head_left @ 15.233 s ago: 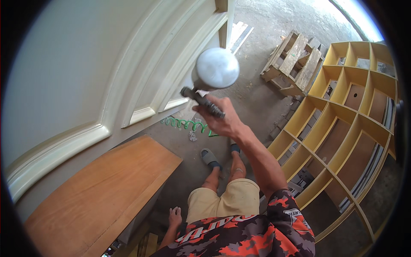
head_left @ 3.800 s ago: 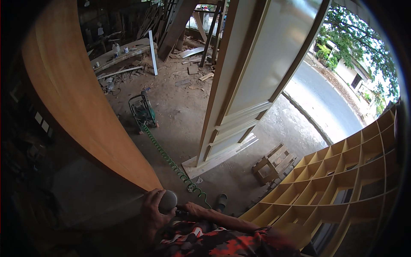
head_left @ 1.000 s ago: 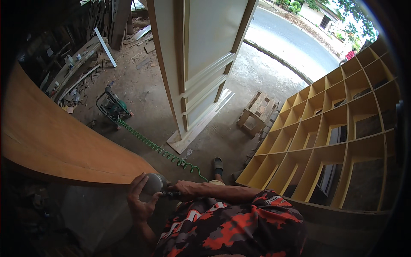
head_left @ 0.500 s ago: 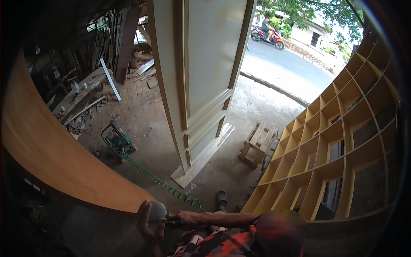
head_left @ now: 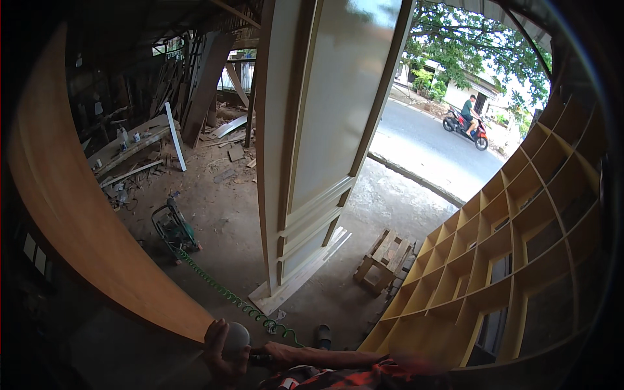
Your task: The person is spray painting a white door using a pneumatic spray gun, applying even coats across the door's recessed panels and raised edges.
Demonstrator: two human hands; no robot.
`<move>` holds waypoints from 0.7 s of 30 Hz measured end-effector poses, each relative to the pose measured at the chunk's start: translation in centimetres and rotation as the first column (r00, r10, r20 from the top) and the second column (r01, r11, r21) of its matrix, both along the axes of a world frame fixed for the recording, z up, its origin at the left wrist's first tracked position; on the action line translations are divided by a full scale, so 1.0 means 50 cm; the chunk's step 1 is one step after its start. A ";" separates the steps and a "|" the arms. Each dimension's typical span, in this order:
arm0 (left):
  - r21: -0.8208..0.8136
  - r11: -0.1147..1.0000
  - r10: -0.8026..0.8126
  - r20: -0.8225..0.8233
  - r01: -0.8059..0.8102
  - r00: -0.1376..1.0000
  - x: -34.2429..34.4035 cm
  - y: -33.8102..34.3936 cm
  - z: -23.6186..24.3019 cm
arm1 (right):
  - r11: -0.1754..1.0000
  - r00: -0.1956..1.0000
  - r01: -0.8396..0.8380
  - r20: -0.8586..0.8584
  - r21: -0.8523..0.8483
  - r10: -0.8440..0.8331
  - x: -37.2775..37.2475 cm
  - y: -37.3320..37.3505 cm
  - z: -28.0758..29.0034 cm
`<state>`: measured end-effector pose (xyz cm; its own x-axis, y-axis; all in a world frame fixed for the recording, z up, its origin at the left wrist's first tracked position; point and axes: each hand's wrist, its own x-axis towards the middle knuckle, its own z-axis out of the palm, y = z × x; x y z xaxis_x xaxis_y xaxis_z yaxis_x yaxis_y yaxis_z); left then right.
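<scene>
Low in the picture, my left hand [head_left: 221,356] cups its fingers around the round grey cup [head_left: 236,337] of what looks like a spray gun. My right hand [head_left: 278,354] is closed on the gun's dark handle [head_left: 262,357], its forearm coming in from the right. Much of the gun is hidden by my hands. A faint haze shows to the left of them. Just beyond the left hand is the lower end of a large orange-brown wooden panel [head_left: 123,266]. A green coiled hose [head_left: 224,292] runs toward my right hand.
The hose leads to a small compressor [head_left: 174,224]. A tall pale panelled door [head_left: 341,123] stands on a board [head_left: 270,302]. A wooden stool [head_left: 383,260] and a large yellowish shelf grid [head_left: 448,279] are at right. Scrap wood [head_left: 234,153] lies behind; a motorcycle rider [head_left: 468,117] is on the road.
The view has tilted up, so my hands appear lower in the picture. Both hands keep their hold on the spray gun. Outside, the motorcycle rider has moved right along the road.
</scene>
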<state>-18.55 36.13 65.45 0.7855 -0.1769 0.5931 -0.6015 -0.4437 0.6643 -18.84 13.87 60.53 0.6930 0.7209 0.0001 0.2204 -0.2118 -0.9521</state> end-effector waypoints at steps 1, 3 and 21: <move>0.012 1.000 -0.009 -0.005 0.009 1.000 -0.001 0.000 0.002 | 1.000 1.000 -0.004 0.003 -0.008 0.004 -0.001 0.001 0.001; 0.001 1.000 -0.014 -0.006 0.014 1.000 0.001 -0.002 0.004 | 1.000 1.000 -0.020 0.009 0.023 0.020 0.001 0.002 0.004; -0.030 0.998 0.061 0.059 -0.059 0.996 -0.018 -0.015 -0.019 | 0.998 1.000 -0.002 0.020 -0.060 0.003 0.004 0.008 0.006</move>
<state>-19.44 35.37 64.49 0.7573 -0.1131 0.6432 -0.6133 -0.4615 0.6410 -18.62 14.27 60.83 0.6914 0.7219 -0.0288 0.2404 -0.2675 -0.9331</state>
